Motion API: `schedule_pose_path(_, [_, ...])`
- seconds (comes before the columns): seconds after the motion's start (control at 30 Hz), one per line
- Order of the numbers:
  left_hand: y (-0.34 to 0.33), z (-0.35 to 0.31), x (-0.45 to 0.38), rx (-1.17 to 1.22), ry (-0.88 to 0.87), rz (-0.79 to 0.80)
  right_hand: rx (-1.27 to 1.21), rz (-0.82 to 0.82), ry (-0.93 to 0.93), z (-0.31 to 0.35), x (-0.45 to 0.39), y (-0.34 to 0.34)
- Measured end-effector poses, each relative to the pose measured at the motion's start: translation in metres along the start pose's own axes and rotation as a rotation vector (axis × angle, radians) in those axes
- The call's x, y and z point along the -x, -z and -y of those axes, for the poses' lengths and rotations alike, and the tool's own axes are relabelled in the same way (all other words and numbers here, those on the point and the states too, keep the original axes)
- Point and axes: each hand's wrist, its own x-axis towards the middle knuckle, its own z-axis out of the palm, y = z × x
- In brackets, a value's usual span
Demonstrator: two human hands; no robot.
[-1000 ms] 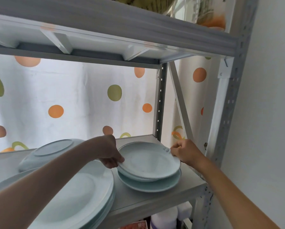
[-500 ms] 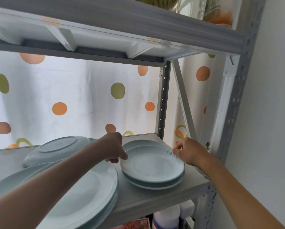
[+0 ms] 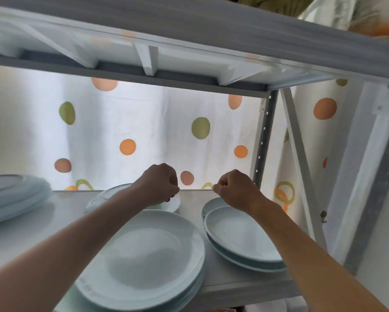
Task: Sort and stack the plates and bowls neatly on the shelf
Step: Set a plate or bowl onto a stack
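As both hands hover curled above the rear of the shelf (image 3: 245,281), the holdings are listed from largest to smallest.

Shelf: grey board on a metal frame, a spotted curtain (image 3: 144,122) hanging behind it.

Large plate stack (image 3: 148,262): pale plates at front centre, under the left forearm.

Left-edge plates (image 3: 11,194): a further pile, well apart from both hands.

Deep plate stack (image 3: 241,239): at the right, one plate sitting slightly askew on the lower ones, another rim showing behind. It lies directly below and toward the viewer from the right hand (image 3: 236,190), which is the nearer hand.

Rear plate (image 3: 112,194): a tilted plate at back centre, partly hidden under the left hand (image 3: 159,183), with a small dish rim (image 3: 174,204) just beside it.

Hands: both grips are curled in with fingertips drawn together. Nothing can be seen between them, and whether the left one touches the rear plate cannot be told.

Judgement: the coming move likely turns on the left hand dropping straight down onto the rear plate, since that piece looks unsorted.
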Motion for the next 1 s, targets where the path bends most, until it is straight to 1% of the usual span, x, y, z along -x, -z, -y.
schedule_pose_path(0.13, [0.023,0.045,0.001,-0.058,0.036,-0.059,-0.114,0.063,0.061,0.045,-0.018,-0.026])
schedule_pose_path(0.23, [0.038,0.086,0.001,-0.041,0.149,-0.105,-0.152,0.131,0.048,0.074,-0.030,-0.048])
schedule_pose_path(0.4, [0.050,0.148,0.007,0.114,0.327,-0.180,-0.084,0.277,0.003,0.110,-0.050,-0.079])
schedule_pose_path(0.53, [0.049,0.184,0.011,0.166,0.394,-0.264,-0.055,0.345,-0.091,0.127,-0.064,-0.093])
schedule_pose_path(0.67, [0.044,0.204,0.008,0.198,0.422,-0.325,-0.024,0.360,-0.166,0.133,-0.070,-0.102])
schedule_pose_path(0.87, [0.024,0.227,-0.001,0.213,0.472,-0.282,-0.147,0.463,-0.307,0.129,-0.078,-0.119])
schedule_pose_path(1.0, [0.016,0.235,-0.001,0.097,0.496,-0.223,-0.209,0.486,-0.366,0.125,-0.085,-0.126])
